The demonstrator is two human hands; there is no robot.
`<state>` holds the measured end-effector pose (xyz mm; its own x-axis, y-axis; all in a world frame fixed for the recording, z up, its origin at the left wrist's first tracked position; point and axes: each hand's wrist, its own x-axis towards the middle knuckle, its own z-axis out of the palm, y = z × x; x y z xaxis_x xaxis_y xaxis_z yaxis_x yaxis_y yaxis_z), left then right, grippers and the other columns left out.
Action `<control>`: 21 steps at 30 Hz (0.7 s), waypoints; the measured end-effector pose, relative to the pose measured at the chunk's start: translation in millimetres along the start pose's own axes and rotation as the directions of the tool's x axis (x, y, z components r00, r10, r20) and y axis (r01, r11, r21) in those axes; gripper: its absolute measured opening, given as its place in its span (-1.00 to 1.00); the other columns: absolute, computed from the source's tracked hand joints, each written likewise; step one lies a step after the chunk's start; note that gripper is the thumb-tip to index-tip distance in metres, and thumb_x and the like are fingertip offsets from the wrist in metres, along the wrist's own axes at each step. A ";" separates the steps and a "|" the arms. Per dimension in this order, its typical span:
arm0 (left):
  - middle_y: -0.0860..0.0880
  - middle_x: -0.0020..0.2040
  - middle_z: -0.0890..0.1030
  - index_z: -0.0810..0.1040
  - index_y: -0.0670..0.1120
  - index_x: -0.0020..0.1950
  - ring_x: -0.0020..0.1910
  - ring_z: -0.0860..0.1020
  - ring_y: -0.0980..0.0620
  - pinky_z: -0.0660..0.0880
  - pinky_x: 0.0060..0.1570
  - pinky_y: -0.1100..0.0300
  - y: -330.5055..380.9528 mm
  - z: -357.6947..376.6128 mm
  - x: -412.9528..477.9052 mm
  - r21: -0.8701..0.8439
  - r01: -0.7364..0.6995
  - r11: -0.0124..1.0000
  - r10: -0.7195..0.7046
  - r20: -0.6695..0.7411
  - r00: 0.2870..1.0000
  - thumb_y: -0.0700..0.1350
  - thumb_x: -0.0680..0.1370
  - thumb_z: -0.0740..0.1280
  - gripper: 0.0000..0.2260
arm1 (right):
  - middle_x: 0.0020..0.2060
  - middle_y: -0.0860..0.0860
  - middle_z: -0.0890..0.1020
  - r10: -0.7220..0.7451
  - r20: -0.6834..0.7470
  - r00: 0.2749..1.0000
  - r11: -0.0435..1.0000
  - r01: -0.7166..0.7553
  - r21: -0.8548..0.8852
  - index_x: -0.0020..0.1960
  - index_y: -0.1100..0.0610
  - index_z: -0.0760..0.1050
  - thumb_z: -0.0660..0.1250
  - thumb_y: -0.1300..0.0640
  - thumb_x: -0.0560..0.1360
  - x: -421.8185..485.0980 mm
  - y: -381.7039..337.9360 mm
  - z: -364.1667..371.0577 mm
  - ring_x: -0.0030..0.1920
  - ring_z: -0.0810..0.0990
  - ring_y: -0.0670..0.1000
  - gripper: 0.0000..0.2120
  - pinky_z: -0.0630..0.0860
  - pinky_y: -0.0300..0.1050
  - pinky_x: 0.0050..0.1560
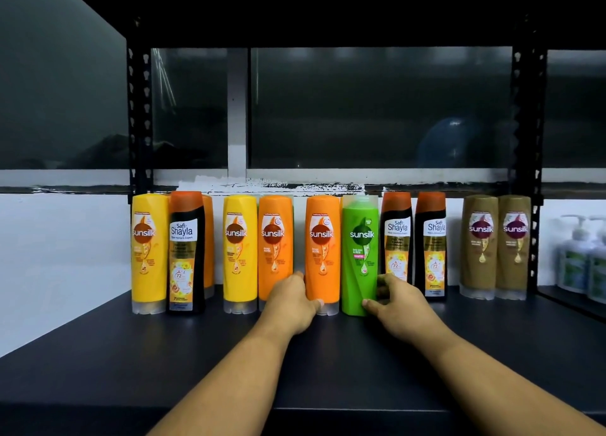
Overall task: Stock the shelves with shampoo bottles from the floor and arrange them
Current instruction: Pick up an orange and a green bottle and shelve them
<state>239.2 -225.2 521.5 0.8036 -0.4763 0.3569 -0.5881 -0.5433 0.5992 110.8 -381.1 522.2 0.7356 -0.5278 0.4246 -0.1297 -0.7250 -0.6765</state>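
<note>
Aligning back-edge row on shelf: left hand grips orange Sunsilk bottle, right hand green Sunsilk bottle. We hold both low, likely against tipping.

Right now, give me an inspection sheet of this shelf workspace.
surface: dark shelf board, bottles along its back.
job's things: shampoo bottles upright in a row; orange bottle and green bottle side by side mid-row.
clutter: pump bottles on the next shelf, far right.
grippers: left hand grips the orange bottle low down; right hand grips the green bottle low down.
cables: nothing seen.
surroundings: black rack post, dark window, white wall.
</note>
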 end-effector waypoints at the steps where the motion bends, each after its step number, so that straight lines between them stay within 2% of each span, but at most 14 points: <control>1: -0.07 0.30 0.59 0.48 -0.04 0.35 0.26 0.57 -0.12 0.51 0.28 -0.04 -1.0 0.4 0.9 0.003 0.001 1.000 -0.001 0.003 1.000 -0.01 0.55 0.48 -0.59 | 0.20 0.05 0.62 -0.001 0.001 1.000 1.000 0.001 -0.003 0.37 0.17 0.44 0.46 0.15 0.52 0.1 -0.1 0.0 0.17 0.59 0.00 -0.55 0.50 -0.18 0.24; 7: -0.05 0.20 0.61 0.51 -0.05 0.26 0.18 0.60 -0.10 0.54 0.17 0.02 -1.2 -0.3 -1.4 0.069 -0.018 0.997 0.017 0.019 1.000 0.01 0.58 0.43 -0.69 | 0.20 0.06 0.62 -0.023 -0.005 1.000 0.997 0.023 -0.075 0.36 0.19 0.46 0.43 0.14 0.54 -1.1 0.2 1.4 0.21 0.59 0.03 -0.58 0.42 -0.28 0.15; 10: -0.04 0.16 0.64 0.53 -0.03 0.21 0.16 0.62 -0.09 0.56 0.21 -0.03 -2.8 -2.0 -9.0 0.062 -0.035 0.998 0.030 0.069 0.997 0.03 0.55 0.45 -0.71 | 0.17 0.08 0.63 -0.016 -0.006 1.000 0.986 0.015 -0.167 0.31 0.18 0.48 0.42 0.07 0.55 -1.9 0.8 3.2 0.18 0.59 0.07 -0.61 0.51 -0.13 0.21; 13: -0.01 0.18 0.63 0.53 -0.02 0.24 0.17 0.60 -0.05 0.53 0.19 0.07 -3.2 -8.4 -22.4 0.091 -0.084 0.992 0.074 0.112 0.991 0.04 0.55 0.46 -0.68 | 0.14 0.11 0.62 -0.015 0.017 1.000 0.945 0.020 -0.328 0.28 0.18 0.47 0.35 -0.02 0.57 -10.0 -2.0 1.8 0.17 0.58 0.13 -0.62 0.53 0.03 0.18; 17: -0.01 0.37 0.56 0.43 0.00 0.47 0.33 0.52 -0.06 0.46 0.33 0.06 -1.0 -20.0 -49.7 0.193 -0.162 0.968 0.114 0.235 0.965 0.14 0.59 0.36 -0.52 | 0.24 0.10 0.59 0.018 0.147 0.989 0.881 0.054 -0.469 0.38 0.14 0.43 0.28 -0.07 0.59 -30.6 -10.0 -7.7 0.26 0.55 0.13 -0.56 0.52 0.02 0.23; 21: -0.04 0.59 0.32 0.19 -0.01 0.64 0.53 0.33 -0.06 0.30 0.47 0.11 7.0 -34.0 -84.8 0.273 -0.201 0.941 0.092 0.364 0.927 0.27 0.61 0.25 -0.32 | 0.46 0.08 0.44 0.014 0.323 0.946 0.877 0.144 -0.459 0.57 0.07 0.25 0.18 -0.09 0.64 -62.2 -17.9 -23.1 0.46 0.39 0.11 -0.46 0.36 -0.06 0.41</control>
<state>170.0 -165.2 519.8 0.6574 -0.7431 0.1253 -0.7396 -0.6042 0.2966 52.1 -345.5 521.8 0.9090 -0.3667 0.1984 -0.3132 -0.9147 -0.2556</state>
